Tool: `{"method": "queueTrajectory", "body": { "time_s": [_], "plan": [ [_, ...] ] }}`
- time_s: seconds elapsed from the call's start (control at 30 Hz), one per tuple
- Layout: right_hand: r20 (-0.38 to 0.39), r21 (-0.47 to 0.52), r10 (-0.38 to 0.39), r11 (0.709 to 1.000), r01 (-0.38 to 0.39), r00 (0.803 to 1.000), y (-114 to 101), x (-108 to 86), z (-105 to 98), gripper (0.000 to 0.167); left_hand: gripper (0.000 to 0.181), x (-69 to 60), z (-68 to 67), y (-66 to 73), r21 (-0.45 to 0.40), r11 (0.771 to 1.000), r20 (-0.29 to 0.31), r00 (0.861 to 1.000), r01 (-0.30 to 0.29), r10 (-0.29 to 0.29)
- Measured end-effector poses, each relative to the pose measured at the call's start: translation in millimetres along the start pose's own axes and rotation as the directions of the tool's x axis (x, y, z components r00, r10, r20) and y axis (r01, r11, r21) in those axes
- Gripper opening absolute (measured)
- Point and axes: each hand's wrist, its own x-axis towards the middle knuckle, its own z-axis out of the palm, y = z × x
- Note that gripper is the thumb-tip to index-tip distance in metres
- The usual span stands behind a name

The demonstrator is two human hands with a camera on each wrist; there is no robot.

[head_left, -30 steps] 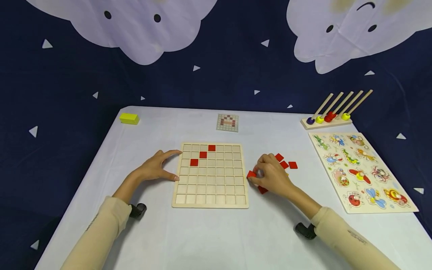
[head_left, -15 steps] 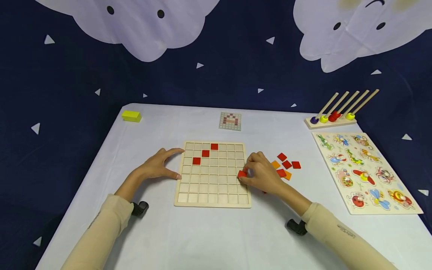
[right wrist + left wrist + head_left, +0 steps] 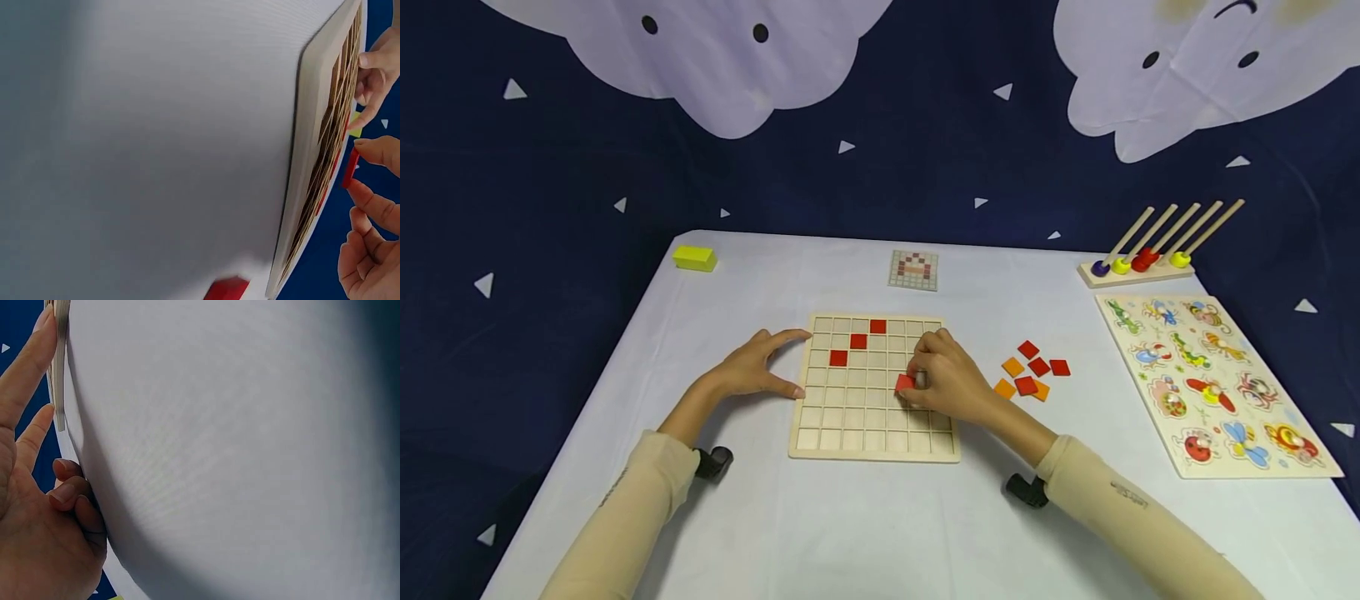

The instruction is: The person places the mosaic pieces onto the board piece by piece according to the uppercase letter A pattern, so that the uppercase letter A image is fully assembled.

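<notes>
Head: we pinch the red tile [image 3: 905, 382] in the right hand [image 3: 951, 377], over the right half of the grid board [image 3: 853, 397]; the tile lies left of that hand. Left wrist: our left hand [image 3: 50, 534], digits extended, touches the board's edge. Right wrist: tile edge-on, apart from the board.

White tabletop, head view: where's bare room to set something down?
On the tabletop: bare in front of the wooden grid board, between the beige sleeves; also behind it, between the yellow rectangular block and square pattern card. Crowded: right of the board, by red and orange square tiles and flat wooden bug puzzle; over the grid, the right hand.
</notes>
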Motion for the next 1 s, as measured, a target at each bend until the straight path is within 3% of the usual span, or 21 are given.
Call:
{"method": "queueTrajectory", "body": {
  "time_s": [0.23, 1.0],
  "plan": [
    [0.016, 0.029, -0.021, 0.999, 0.021, 1.0, -10, 14.1, 8, 0.02, 0.1, -0.7, -1.0, -1.2, -0.003, 1.0, -0.001, 1.0, 0.021, -0.021],
    [0.125, 0.034, -0.067, 0.997, 0.063, 0.99, -43, 60.1, 32, 0.022, 0.098, -0.8, -1.6, 0.2, 0.001, 1.0, 0.005, 1.0, -0.001, 0.001]
  ]
}}
